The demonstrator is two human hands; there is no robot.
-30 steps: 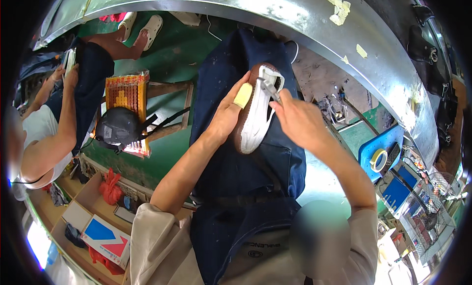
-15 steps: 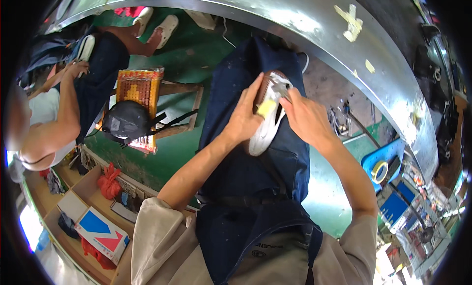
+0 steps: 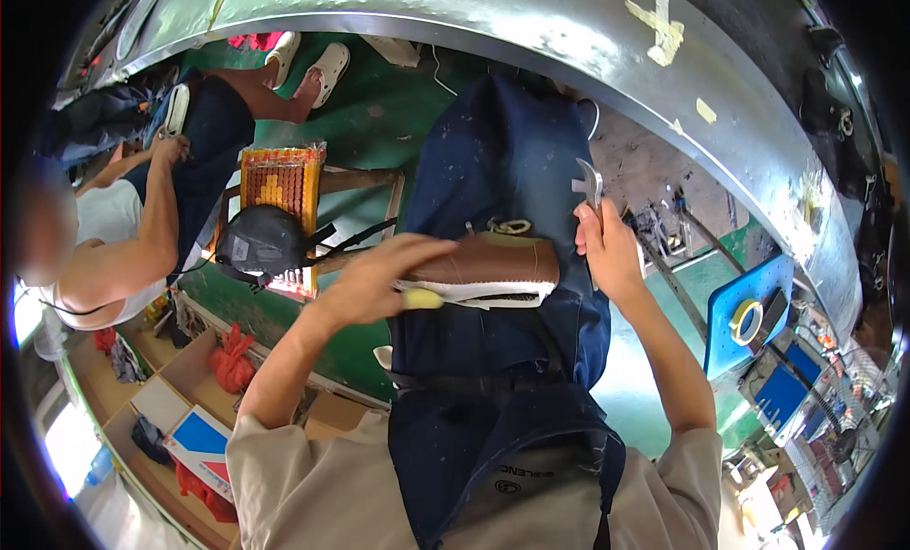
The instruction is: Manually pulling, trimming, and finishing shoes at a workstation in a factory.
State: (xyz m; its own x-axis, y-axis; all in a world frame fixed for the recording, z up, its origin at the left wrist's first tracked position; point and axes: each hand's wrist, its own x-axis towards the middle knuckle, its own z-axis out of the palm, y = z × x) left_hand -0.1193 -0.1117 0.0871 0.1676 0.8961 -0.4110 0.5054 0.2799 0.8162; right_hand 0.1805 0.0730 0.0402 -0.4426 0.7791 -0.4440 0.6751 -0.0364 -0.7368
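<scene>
A brown leather shoe upper (image 3: 498, 258) lies crosswise over my apron-covered lap, with its white underside (image 3: 488, 294) turned toward me. My left hand (image 3: 379, 273) grips its left end, fingers over the leather and a yellow-wrapped thumb at the white edge. To the right of the shoe, clear of it, my right hand (image 3: 607, 247) is closed around the handles of metal pincers (image 3: 590, 182). Their curved head points up and away from me. The handles are mostly hidden in my fist. A small loop of lace or cord (image 3: 512, 227) shows at the shoe's far side.
A metal bench edge (image 3: 531, 38) curves across the far side. At left, a wooden stool (image 3: 365, 178) bears a beaded seat mat and a black bag (image 3: 256, 242); another person (image 3: 142, 199) sits beyond. A blue board with a tape roll (image 3: 746, 320) stands at right. Compartmented boxes (image 3: 180, 360) are lower left.
The shoe has swung from lengthwise to crosswise. My right hand has drawn the pincers off it to the right. My left hand has shifted left and nearer, still on the shoe.
</scene>
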